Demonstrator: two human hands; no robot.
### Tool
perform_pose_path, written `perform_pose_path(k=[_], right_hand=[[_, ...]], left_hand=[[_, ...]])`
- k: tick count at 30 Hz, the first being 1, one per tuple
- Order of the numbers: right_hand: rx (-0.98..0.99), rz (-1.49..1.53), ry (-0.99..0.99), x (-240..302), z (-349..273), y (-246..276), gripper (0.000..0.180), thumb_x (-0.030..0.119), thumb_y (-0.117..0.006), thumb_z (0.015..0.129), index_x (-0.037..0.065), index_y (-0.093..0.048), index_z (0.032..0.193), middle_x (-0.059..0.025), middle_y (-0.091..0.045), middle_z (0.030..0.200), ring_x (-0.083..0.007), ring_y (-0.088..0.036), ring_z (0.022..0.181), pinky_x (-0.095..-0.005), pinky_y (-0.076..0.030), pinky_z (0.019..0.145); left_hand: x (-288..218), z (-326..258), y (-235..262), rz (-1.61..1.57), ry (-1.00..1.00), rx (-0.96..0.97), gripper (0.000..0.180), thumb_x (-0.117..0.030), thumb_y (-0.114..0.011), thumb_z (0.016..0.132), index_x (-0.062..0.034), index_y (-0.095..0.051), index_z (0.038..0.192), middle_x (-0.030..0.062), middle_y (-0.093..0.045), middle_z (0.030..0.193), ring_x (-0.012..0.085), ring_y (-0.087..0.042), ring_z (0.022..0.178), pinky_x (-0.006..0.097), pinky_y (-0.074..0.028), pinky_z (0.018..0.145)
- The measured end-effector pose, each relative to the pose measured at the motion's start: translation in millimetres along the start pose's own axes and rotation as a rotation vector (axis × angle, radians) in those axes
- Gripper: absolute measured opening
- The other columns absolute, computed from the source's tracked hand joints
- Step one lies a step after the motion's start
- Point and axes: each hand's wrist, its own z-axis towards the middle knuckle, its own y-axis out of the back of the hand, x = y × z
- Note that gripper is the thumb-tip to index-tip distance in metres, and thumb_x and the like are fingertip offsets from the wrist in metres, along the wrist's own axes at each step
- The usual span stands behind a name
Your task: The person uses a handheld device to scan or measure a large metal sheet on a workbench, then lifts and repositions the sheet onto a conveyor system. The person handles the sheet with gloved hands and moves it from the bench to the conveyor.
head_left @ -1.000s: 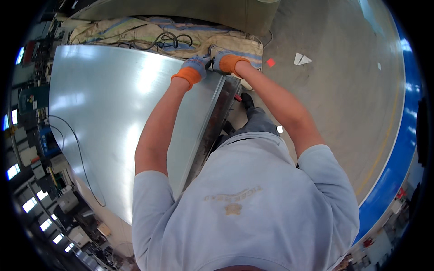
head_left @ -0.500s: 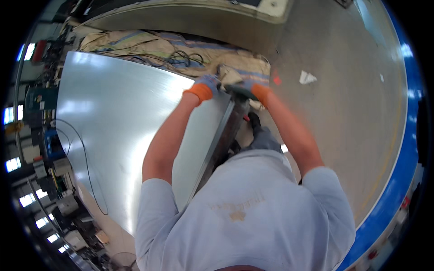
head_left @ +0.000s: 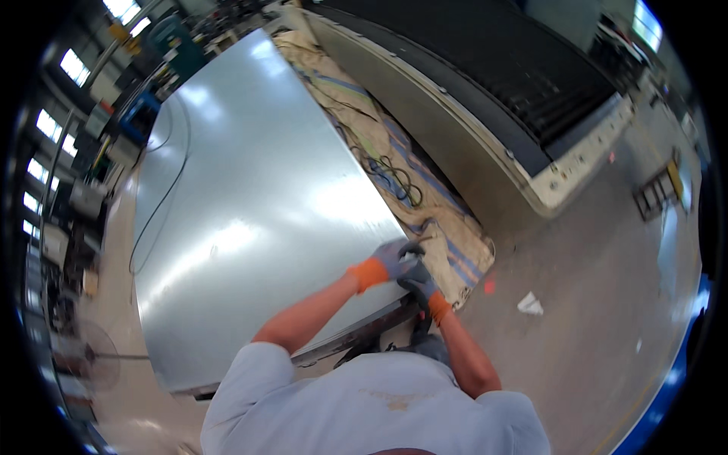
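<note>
A large shiny metal sheet point(head_left: 250, 189) lies flat on a stand, reaching from my front to the far left. Both hands meet at its near right corner, in grey gloves with orange cuffs. My left hand point(head_left: 394, 258) rests over the corner with its fingers curled inward. Close against it, my right hand point(head_left: 418, 283) is at the sheet's edge, its fingers bent toward the left hand. A small pale spot shows between the gloves; what they grip there is too small and hidden to name.
Beyond the sheet, a striped tan cloth point(head_left: 447, 239) carries a coiled dark hose point(head_left: 402, 182). Behind it stands a large machine with a pale frame point(head_left: 485, 152). A thin black cable point(head_left: 178, 178) crosses the sheet. White scrap point(head_left: 530, 304) lies on the floor at right; a fan point(head_left: 87, 355) stands at left.
My view has turned right, so the sheet and machine appear rotated. My right hand has come in from the sheet's edge to close up against my left hand at the corner.
</note>
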Motion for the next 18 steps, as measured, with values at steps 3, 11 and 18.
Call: perform_pose_path(k=[3,11,18], right_hand=[[0.116,0.108,-0.25,24,-8,3,0.043,0.04,-0.072,0.094,0.005,-0.074,0.118,-0.0085,-0.073,0.093,-0.0167,-0.068,0.076,-0.0327,-0.056,0.072],[0.123,0.033,-0.131,124,-34,-6,0.065,0.061,-0.078,0.083,-0.003,-0.077,0.094,-0.0106,-0.074,0.078,-0.0204,-0.069,0.066,-0.0312,-0.056,0.065],[0.151,0.024,-0.056,54,-8,-4,0.047,0.05,-0.077,0.088,0.006,-0.075,0.105,-0.006,-0.065,0.073,-0.0173,-0.062,0.063,-0.0326,-0.049,0.057]], left_hand=[[-18,-123,7,-0.346,0.323,0.028,0.03,-0.024,-0.06,0.102,-0.002,-0.07,0.119,0.0115,-0.073,0.111,0.0171,-0.067,0.1,0.035,-0.053,0.093],[-58,-326,-62,-1.954,0.407,-1.194,0.085,-0.074,-0.053,0.092,-0.0057,-0.054,0.143,0.0185,-0.059,0.142,0.0374,-0.055,0.132,0.059,-0.039,0.114],[52,-327,-73,-1.692,0.451,-1.373,0.063,-0.057,-0.059,0.098,-0.0161,-0.052,0.146,0.0087,-0.058,0.144,0.0309,-0.055,0.131,0.05,-0.05,0.106]])
